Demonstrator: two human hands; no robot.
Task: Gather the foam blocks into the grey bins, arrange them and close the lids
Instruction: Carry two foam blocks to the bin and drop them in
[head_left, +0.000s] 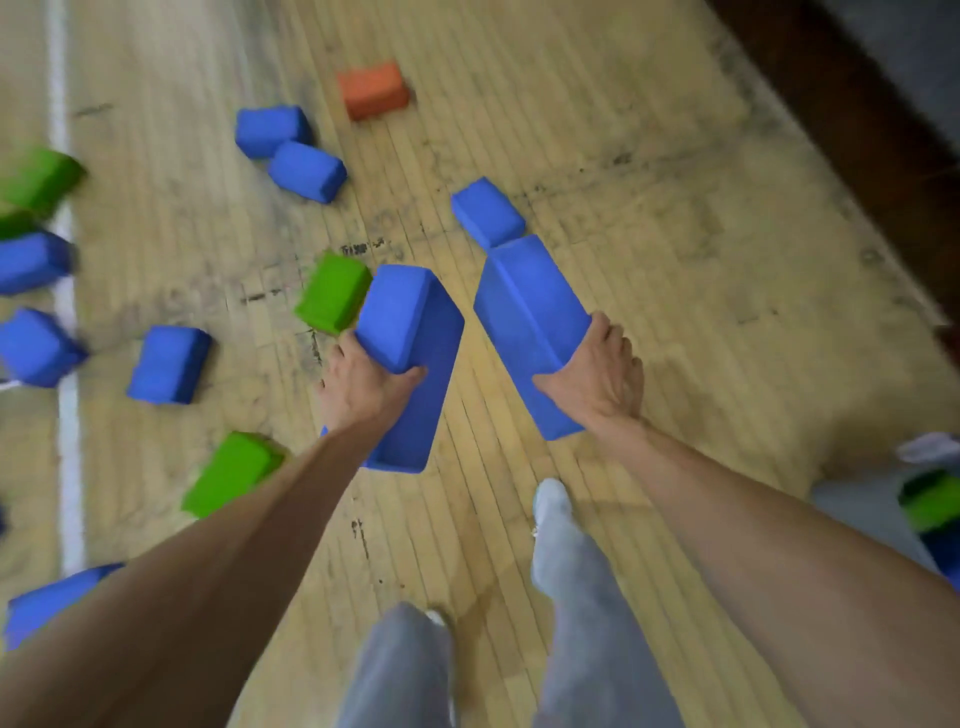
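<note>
My left hand grips a blue foam block held above the wooden floor. My right hand grips a second blue foam block beside it. Several loose blue blocks lie on the floor, among them one just beyond my right block, a pair farther back and one at the left. Green blocks sit near my left block and under my left forearm. An orange block lies at the far end. A grey bin shows at the right edge, with a green block inside.
A white line runs along the floor at the left, with more blue and green blocks around it. A dark strip borders the floor at the upper right. My legs in grey trousers stand at the bottom centre.
</note>
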